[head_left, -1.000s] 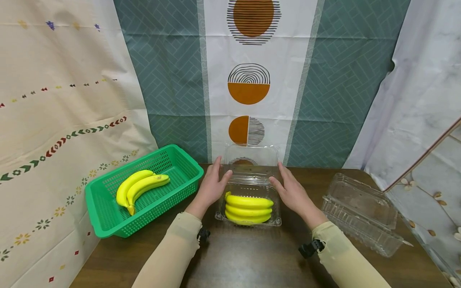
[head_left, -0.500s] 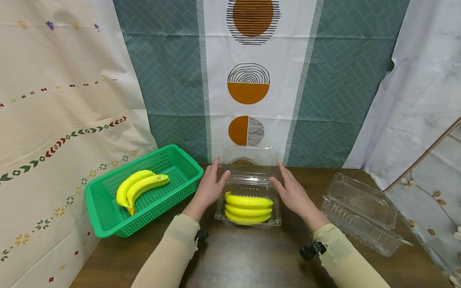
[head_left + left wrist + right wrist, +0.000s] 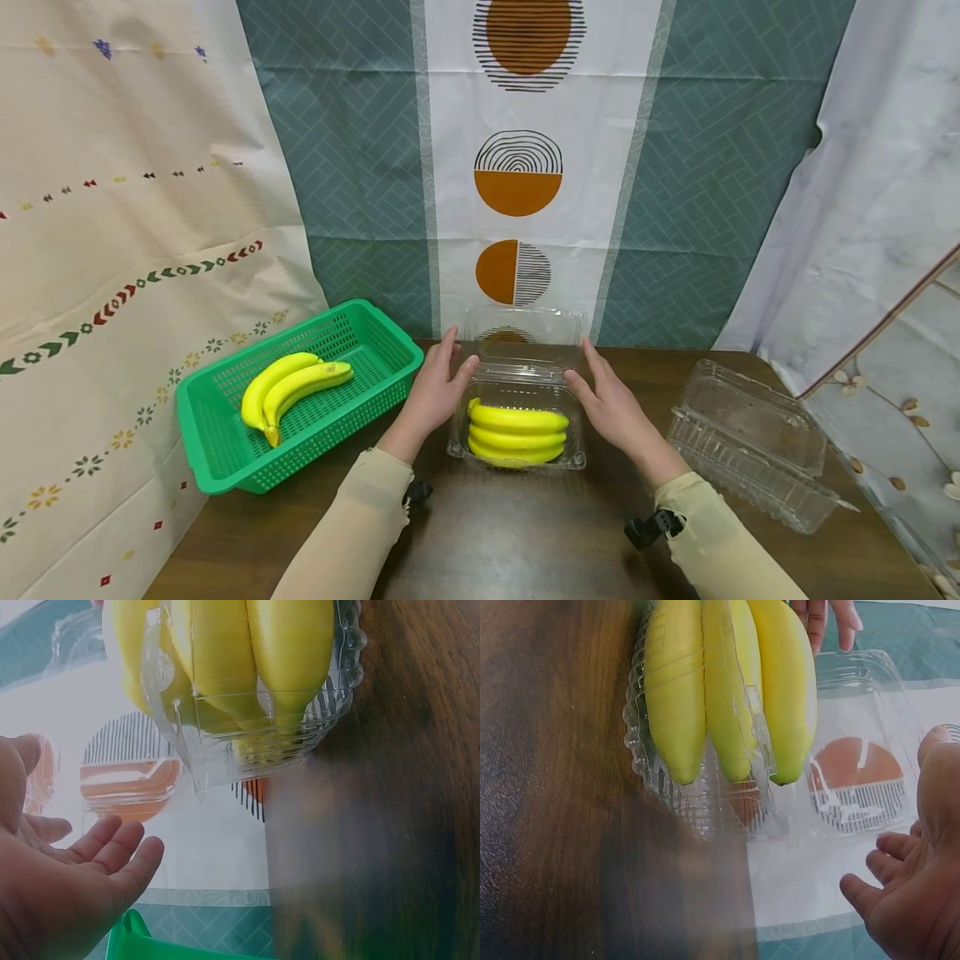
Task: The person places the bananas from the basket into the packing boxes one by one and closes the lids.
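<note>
Plastic container (lid raised) holds three bananas.

Free room above bananas, raised lid behind

Dark brown wood-grain worktop. At left, green perforated basket, set at a slant, pair of yellow bananas inside. Far right, clear plastic container, angled. Behind: teal-and-white hanging, orange discs, black lines. Left, cream patterned cloth; right, marbled sheet, flower sprigs.
</note>
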